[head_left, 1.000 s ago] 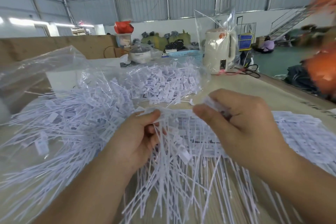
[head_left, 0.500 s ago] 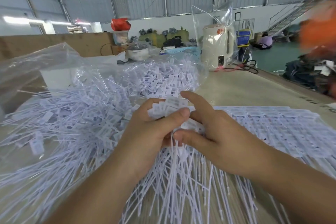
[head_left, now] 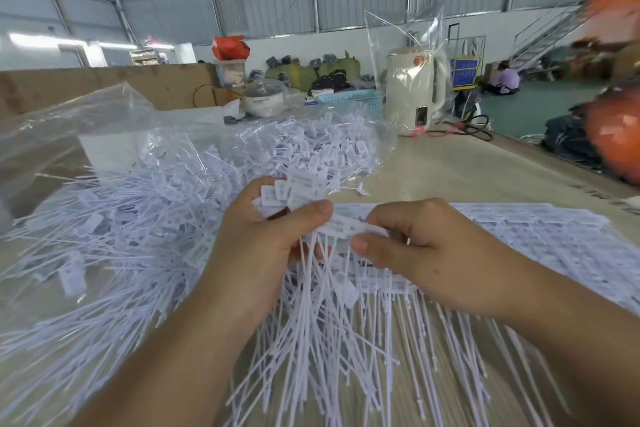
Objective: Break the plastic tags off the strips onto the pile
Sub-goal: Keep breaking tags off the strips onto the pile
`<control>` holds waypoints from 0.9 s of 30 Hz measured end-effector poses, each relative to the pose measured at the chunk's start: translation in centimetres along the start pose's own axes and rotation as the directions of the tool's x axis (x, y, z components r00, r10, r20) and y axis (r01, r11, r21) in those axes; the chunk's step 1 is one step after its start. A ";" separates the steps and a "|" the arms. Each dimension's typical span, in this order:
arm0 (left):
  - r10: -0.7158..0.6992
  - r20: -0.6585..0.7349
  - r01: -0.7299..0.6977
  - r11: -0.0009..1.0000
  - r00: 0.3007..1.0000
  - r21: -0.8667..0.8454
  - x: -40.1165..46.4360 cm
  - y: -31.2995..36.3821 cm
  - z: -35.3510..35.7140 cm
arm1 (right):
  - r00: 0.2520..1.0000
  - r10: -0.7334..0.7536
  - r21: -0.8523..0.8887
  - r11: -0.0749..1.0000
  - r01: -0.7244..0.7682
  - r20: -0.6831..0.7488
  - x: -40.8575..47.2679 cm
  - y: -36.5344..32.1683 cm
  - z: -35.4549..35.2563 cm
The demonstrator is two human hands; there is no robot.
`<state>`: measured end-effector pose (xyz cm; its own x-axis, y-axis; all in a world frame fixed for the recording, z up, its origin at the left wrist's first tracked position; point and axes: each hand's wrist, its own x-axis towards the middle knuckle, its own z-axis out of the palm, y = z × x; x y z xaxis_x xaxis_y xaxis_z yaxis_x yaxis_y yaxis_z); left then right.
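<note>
Head view: since half a second ago the left hand (head_left: pixel 256 246) still grips a tag bunch (head_left: pixel 294 191); the right hand (head_left: pixel 426 253) now pinches the strip (head_left: pixel 343 229) just beside it, over the pile (head_left: pixel 114 229) on the table (head_left: pixel 450 170).

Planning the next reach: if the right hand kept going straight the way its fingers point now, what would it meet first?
The right hand points left, toward the left hand. It already pinches the strip of tags between them, so it would likely press that strip into the left hand's thumb first. Depth is hard to judge here.
</note>
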<state>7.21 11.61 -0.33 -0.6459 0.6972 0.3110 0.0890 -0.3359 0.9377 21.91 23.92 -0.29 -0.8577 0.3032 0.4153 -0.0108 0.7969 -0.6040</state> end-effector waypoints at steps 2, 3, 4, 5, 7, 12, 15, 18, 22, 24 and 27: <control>-0.012 0.007 0.012 1.000 1.000 -0.008 0.0 -0.1 0.0 | 1.000 -0.003 -0.003 1.000 0.003 0.018 0.1 0.0 -0.2; -0.018 0.011 0.018 1.000 1.000 -0.013 0.0 -0.2 0.0 | 1.000 -0.013 -0.012 1.000 0.013 0.007 0.1 0.0 -0.2; -0.024 0.011 0.024 1.000 1.000 -0.018 0.0 -0.2 0.0 | 1.000 -0.026 -0.024 0.999 0.026 -0.014 0.1 -0.1 -0.2; -0.030 0.010 0.030 0.999 0.999 -0.030 0.0 -0.3 0.1 | 0.998 -0.041 -0.040 0.998 0.039 -0.042 0.1 -0.2 -0.2; -0.051 0.010 0.051 0.996 0.999 -0.069 0.0 -0.3 0.2 | 0.989 -0.087 -0.102 0.992 0.076 -0.116 0.0 -0.2 -0.1; -0.178 0.087 0.191 0.966 0.980 -0.176 -0.5 -0.3 0.9 | 0.910 -0.280 -0.283 0.939 0.195 -0.304 -0.2 -1.0 0.2; -0.272 0.135 0.292 0.942 0.953 -0.167 -1.1 -1.2 1.6 | 0.822 -0.301 -0.220 0.951 0.219 -0.484 -0.1 -1.4 -0.3; -0.260 0.066 0.268 0.943 0.963 -0.196 -1.0 -1.3 1.8 | 0.854 -0.195 -0.021 0.977 0.211 -0.482 -0.2 -1.0 -1.1; -0.010 0.025 0.009 0.999 1.000 0.038 -0.6 -0.8 1.0 | 0.967 -0.071 0.213 0.969 0.125 -0.245 -0.1 -0.3 -0.3; 0.050 0.048 -0.054 0.995 0.998 0.080 -1.0 -0.6 1.2 | 0.977 -0.004 0.304 0.950 0.070 -0.213 0.1 0.0 0.4; 0.076 0.080 -0.079 0.996 0.994 0.031 -1.0 -0.7 1.3 | 0.974 0.103 0.400 0.917 -0.014 -0.204 0.5 0.6 0.9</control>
<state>8.83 11.94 -1.07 -0.5741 0.7182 0.3932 0.1634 -0.3701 0.9145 21.02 24.03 -1.07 -0.7313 0.4840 0.4806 -0.2038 0.5174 -0.8311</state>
